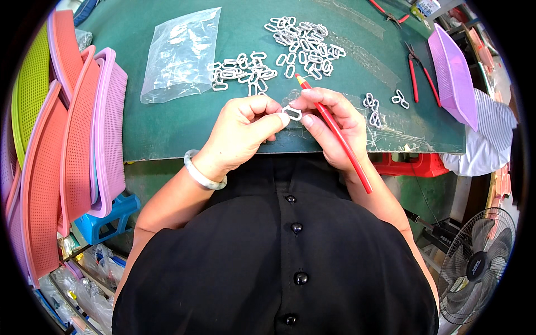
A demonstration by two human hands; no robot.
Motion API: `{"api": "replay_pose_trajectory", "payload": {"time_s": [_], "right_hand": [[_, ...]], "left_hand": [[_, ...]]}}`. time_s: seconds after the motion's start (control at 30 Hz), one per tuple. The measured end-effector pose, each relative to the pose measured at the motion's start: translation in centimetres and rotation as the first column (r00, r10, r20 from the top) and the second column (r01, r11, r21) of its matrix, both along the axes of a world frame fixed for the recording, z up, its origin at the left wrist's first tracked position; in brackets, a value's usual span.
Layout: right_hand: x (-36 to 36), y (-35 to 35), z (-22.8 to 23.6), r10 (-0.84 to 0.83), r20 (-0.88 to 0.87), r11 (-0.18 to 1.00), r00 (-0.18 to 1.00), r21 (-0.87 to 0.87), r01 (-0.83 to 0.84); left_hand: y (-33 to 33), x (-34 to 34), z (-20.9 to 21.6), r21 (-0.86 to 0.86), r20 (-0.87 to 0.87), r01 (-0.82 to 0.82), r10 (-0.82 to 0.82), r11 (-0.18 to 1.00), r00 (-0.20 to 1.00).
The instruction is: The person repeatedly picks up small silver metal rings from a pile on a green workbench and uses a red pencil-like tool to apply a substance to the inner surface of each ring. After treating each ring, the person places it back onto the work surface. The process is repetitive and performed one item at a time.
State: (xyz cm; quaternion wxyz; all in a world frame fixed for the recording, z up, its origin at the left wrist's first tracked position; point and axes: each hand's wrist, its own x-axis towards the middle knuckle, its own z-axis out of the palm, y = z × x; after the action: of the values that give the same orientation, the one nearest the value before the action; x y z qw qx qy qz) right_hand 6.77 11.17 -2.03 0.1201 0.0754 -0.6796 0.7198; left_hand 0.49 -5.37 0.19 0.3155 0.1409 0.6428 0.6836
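Observation:
Near the table's front edge, my left hand (245, 125) pinches a small pale oval ring (292, 114) between thumb and forefinger. My right hand (335, 123) is closed round a red pencil (341, 134), which slants with its yellowish, red-ended tip pointing up and away from me. The fingertips of that hand are also at the ring's right end. Beyond my hands lie two piles of similar oval rings: a smaller pile (240, 72) at the left and a larger pile (307, 44) behind it to the right.
A clear plastic bag (181, 56) lies left of the piles. At right are several loose rings (373, 109), red-handled pliers (413, 72), a second pair (391, 15) and a purple basket (449, 78). Stacked baskets (78, 128) flank my left; a fan (477, 265) stands low right.

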Motion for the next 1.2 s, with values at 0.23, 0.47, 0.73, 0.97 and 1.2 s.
{"api": "replay_pose_trajectory", "payload": {"time_s": [0.23, 0.47, 0.73, 0.97, 1.2], "right_hand": [[0.00, 0.10, -0.05, 0.003, 0.017, 1.000, 1.000, -0.004, -0.003], [0.06, 0.21, -0.09, 0.021, 0.023, 1.000, 1.000, 0.015, -0.021], [-0.01, 0.18, -0.24, 0.016, 0.010, 1.000, 1.000, 0.019, -0.016], [-0.09, 0.16, -0.41, -0.005, -0.009, 1.000, 1.000, 0.021, 0.005], [0.01, 0.13, -0.12, -0.019, 0.054, 0.999, 0.998, -0.049, 0.022]], "left_hand": [[0.00, -0.03, -0.03, 0.000, 0.022, -0.008, 0.008, 1.000, 1.000], [0.03, -0.06, -0.08, 0.004, 0.028, -0.009, 0.009, 1.000, 1.000], [0.08, 0.03, -0.02, 0.006, 0.010, -0.009, 0.009, 1.000, 1.000], [-0.07, -0.09, -0.28, -0.023, -0.037, 0.044, -0.045, 0.999, 0.998], [0.06, -0.13, -0.01, -0.078, -0.056, 0.072, -0.076, 0.994, 0.996]]}}
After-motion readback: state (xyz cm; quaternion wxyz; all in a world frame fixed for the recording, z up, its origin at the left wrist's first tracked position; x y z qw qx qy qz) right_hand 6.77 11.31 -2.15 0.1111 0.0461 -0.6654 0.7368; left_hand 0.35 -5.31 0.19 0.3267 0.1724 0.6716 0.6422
